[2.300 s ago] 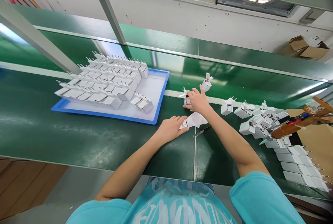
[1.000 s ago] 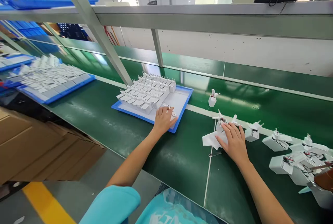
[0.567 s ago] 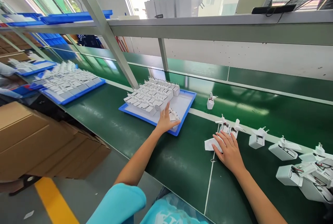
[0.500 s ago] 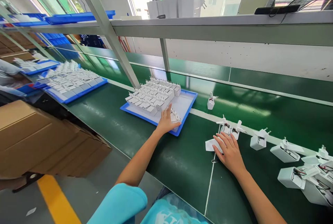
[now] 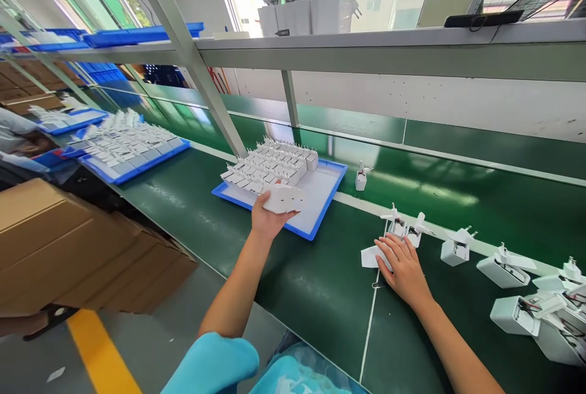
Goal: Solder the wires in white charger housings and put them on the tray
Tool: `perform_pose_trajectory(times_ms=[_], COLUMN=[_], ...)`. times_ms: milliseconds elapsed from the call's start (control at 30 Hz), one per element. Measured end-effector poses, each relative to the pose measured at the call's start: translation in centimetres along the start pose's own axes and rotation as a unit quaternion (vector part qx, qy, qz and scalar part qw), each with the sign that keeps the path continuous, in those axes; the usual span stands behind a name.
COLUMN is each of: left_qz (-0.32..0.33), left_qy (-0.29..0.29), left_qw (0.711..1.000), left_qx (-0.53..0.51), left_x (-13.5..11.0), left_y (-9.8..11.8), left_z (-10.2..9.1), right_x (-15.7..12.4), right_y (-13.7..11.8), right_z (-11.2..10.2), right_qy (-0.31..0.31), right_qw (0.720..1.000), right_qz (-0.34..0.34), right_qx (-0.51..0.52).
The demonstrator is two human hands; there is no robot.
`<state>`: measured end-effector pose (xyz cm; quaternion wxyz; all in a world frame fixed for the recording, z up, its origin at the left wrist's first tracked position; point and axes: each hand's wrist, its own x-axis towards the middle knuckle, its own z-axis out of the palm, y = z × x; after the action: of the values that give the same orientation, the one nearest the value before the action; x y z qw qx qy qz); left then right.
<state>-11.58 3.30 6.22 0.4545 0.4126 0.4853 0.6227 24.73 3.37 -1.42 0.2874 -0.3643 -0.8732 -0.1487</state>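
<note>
My left hand [image 5: 270,220] is closed around a white plastic piece [image 5: 284,198] with a flat face and small dark marks, held up over the front of a blue-rimmed tray [image 5: 327,201]. Whether it is one piece or several side by side, I cannot tell. Rows of white plug housings [image 5: 270,165] fill the tray's back and left. My right hand [image 5: 403,266] lies with fingers spread over a white casing [image 5: 370,257] on the green bench, partly covering it. Just beyond its fingertips stand two open white plug units [image 5: 397,226] with inner parts showing.
More open white units [image 5: 503,267] line the bench to the right. A single small unit [image 5: 361,179] stands on the green belt [image 5: 434,189]. Another loaded tray [image 5: 137,168] sits at the left, near a cardboard box [image 5: 86,247]. A metal post [image 5: 210,88] rises behind the middle tray.
My left hand has lifted the white piece from the tray's front and drawn it slightly left. The single unit on the belt has shifted left. My right hand stays in place.
</note>
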Motion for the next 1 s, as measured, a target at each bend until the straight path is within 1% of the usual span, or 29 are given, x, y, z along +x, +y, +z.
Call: perform_pose_trajectory(times_ms=[100,200,267,333,400,467,500,567,667,733,767,833,900,1000], left_qz=[-0.010,-0.026,-0.029,-0.021,-0.003,0.028,0.047,0.074,0.064,0.047,0.041,0.030,0.026,0.028], left_qy=[-0.030,-0.051,-0.060,-0.059,-0.040,-0.009,0.003,0.018,0.039,0.051,0.057,0.067,0.077,0.085], left_qw=[0.995,0.988,0.988,0.994,0.999,0.989,0.976,0.936,0.871,0.836,0.826,0.816,0.811,0.800], left_qx=[-0.094,-0.140,-0.138,-0.089,0.011,0.143,0.211,0.344,0.485,0.545,0.560,0.573,0.579,0.593], left_x=[-1.5,-2.5,-2.6,-2.0,-0.5,1.6,2.9,5.6,9.9,12.4,13.4,15.0,15.8,15.9], left_y=[2.3,3.3,3.3,2.7,1.7,0.4,-0.2,-1.5,-3.0,-3.8,-4.2,-4.9,-5.5,-6.3], left_z=[0.6,1.3,1.5,1.5,1.6,2.1,2.5,3.5,5.2,6.3,6.7,7.3,7.6,7.6], right_x=[0.1,0.1,0.1,0.1,0.0,0.0,0.0,0.0,0.0,0.0,0.0,0.0,-0.1,-0.1], right_y=[0.0,0.1,0.1,0.1,0.0,0.0,0.0,0.0,-0.1,-0.2,-0.2,-0.2,-0.2,-0.1], right_z=[0.0,0.1,0.1,0.1,0.1,0.1,0.1,0.1,0.1,0.1,0.1,0.2,0.3,0.5], right_qy=[0.007,0.006,0.008,0.011,0.010,0.007,0.006,0.008,0.014,0.019,0.021,0.022,0.019,0.013], right_qw=[1.000,1.000,1.000,1.000,1.000,1.000,1.000,1.000,1.000,1.000,1.000,1.000,1.000,1.000], right_qz=[-0.011,-0.012,-0.012,-0.012,-0.012,-0.008,-0.006,-0.004,-0.004,0.003,0.006,0.008,0.010,0.011], right_qx=[-0.002,-0.002,-0.004,-0.006,-0.004,-0.001,0.001,0.003,0.011,0.018,0.020,0.021,0.019,0.019])
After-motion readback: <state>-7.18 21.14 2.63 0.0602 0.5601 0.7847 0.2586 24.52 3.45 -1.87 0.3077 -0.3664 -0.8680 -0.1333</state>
